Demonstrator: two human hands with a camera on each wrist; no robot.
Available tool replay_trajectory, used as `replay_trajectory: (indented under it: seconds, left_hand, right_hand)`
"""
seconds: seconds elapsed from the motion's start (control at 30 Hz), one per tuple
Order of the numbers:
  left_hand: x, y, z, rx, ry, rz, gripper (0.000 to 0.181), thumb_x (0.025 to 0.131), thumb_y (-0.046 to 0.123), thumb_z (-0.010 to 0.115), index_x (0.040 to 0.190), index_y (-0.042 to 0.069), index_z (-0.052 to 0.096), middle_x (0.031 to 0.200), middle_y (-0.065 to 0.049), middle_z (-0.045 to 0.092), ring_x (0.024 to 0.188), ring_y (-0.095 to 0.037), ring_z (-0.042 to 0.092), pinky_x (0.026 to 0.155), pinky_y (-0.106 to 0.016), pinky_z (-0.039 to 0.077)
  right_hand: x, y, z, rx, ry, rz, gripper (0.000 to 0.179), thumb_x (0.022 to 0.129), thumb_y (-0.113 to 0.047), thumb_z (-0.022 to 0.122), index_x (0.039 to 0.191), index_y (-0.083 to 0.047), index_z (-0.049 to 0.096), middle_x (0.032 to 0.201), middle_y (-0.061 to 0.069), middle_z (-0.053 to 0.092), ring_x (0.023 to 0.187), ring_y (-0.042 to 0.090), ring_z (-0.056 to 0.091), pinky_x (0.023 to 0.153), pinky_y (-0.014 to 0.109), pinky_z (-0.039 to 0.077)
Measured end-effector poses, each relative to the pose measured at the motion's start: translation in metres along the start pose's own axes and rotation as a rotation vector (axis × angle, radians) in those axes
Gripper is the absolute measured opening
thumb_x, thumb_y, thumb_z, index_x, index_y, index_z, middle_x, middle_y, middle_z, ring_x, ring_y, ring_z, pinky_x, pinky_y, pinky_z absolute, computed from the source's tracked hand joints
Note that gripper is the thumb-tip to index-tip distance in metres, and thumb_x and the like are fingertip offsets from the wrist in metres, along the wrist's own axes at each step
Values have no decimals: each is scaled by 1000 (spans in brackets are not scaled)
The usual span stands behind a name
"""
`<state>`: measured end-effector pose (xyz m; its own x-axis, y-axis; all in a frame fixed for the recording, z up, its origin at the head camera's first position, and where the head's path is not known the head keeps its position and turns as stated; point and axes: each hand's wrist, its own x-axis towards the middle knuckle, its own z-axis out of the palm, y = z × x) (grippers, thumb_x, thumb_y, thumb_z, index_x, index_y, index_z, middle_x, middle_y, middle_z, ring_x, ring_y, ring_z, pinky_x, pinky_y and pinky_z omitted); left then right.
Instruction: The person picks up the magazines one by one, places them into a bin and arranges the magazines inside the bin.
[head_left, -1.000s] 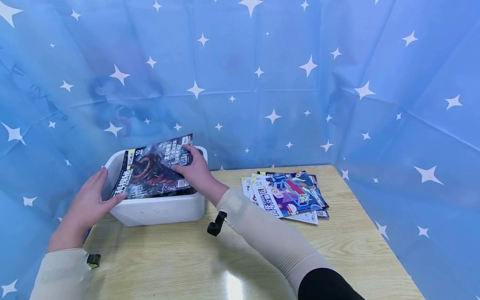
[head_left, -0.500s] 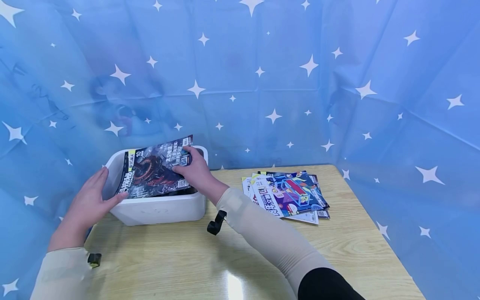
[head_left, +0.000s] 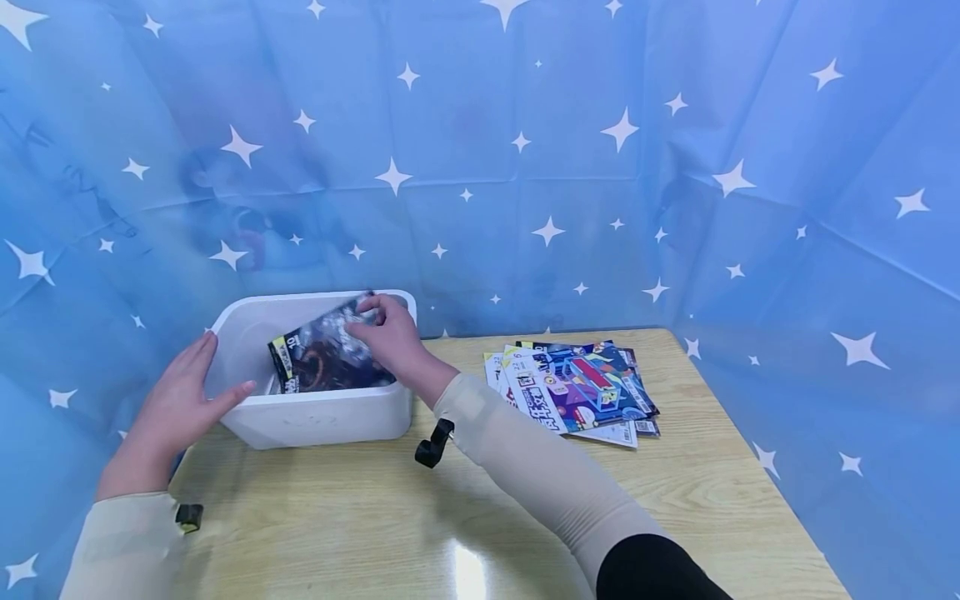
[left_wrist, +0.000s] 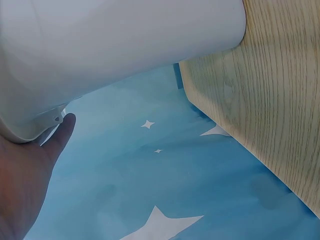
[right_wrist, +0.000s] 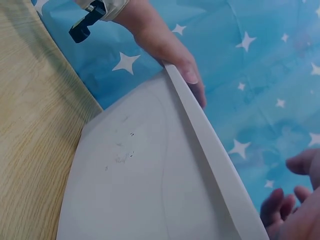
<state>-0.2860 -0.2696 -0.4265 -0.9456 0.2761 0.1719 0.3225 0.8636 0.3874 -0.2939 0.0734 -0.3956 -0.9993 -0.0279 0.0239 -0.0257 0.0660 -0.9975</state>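
A white plastic bin (head_left: 315, 423) stands at the table's left end. Against its left front corner rests my left hand (head_left: 174, 408), fingers extended along the left side and thumb on the front rim. One of its fingers (left_wrist: 62, 131) shows beside the rim in the left wrist view. Over the bin's right part hangs my right hand (head_left: 393, 337), its fingers loosely bent and apart from the thumb. Just below and left of it, a dark-covered magazine (head_left: 326, 354), slightly blurred, lies tilted in the bin. In the right wrist view, nothing shows within the right hand (right_wrist: 300, 215).
A stack of colourful magazines (head_left: 577, 387) lies on the right half of the wooden table (head_left: 360, 517). Blue cloth (head_left: 480, 167) with white stars hangs behind and at both sides.
The magazine has slipped out of my right hand and dropped lower into the bin, turning slightly. The right fingers have loosened. My left hand has stayed at the bin's corner.
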Motion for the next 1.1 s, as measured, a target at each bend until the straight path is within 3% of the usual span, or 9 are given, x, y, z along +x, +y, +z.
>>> replay_trajectory:
  seconds: [0.1, 0.37, 0.57, 0.83, 0.97, 1.1]
  left_hand:
    - [0, 0, 0, 0, 2, 0, 110, 106, 56, 69, 174, -5, 7, 180, -34, 8, 164, -60, 10, 123, -84, 16]
    - [0, 1, 0, 3, 1, -1, 111, 106, 57, 69, 174, -5, 7, 179, -35, 9, 163, -60, 10, 122, -85, 16]
    - [0, 2, -1, 3, -2, 0, 111, 106, 56, 69, 174, -5, 8, 180, -34, 9, 164, -59, 10, 123, -85, 16]
    - [-1, 2, -2, 2, 0, 2, 110, 106, 54, 70, 173, -6, 8, 179, -35, 9, 163, -60, 11, 123, -84, 16]
    - [-1, 3, -2, 1, -3, -8, 111, 105, 56, 70, 174, -5, 7, 179, -35, 9, 163, -60, 11, 122, -85, 17]
    - [0, 3, -2, -1, 2, -3, 111, 105, 57, 70, 174, -5, 8, 179, -35, 9, 163, -60, 11, 123, -84, 16]
  right_hand:
    - [-1, -1, -4, -8, 23, -21, 28, 104, -17, 80, 128, -6, 70, 92, -1, 45, 68, 14, 44, 61, 32, 42]
    - [0, -5, -20, -24, 28, -36, 25, 104, -18, 80, 123, -6, 71, 95, -1, 52, 80, 14, 51, 69, 30, 47]
    - [-4, 2, -45, -74, 17, -112, 17, 104, -18, 79, 116, -10, 70, 99, 0, 57, 86, 14, 53, 72, 28, 48]
    - [-21, 41, -104, -202, 6, -178, 10, 106, -14, 75, 112, -9, 68, 98, 3, 60, 87, 16, 55, 75, 29, 50]
    - [-36, 66, -142, -255, -8, -158, 9, 108, -17, 73, 113, -11, 68, 99, 5, 60, 85, 19, 55, 75, 33, 51]
    - [-50, 89, -177, -303, 32, -121, 9, 109, -18, 71, 115, -11, 68, 98, 6, 59, 84, 21, 54, 73, 34, 50]
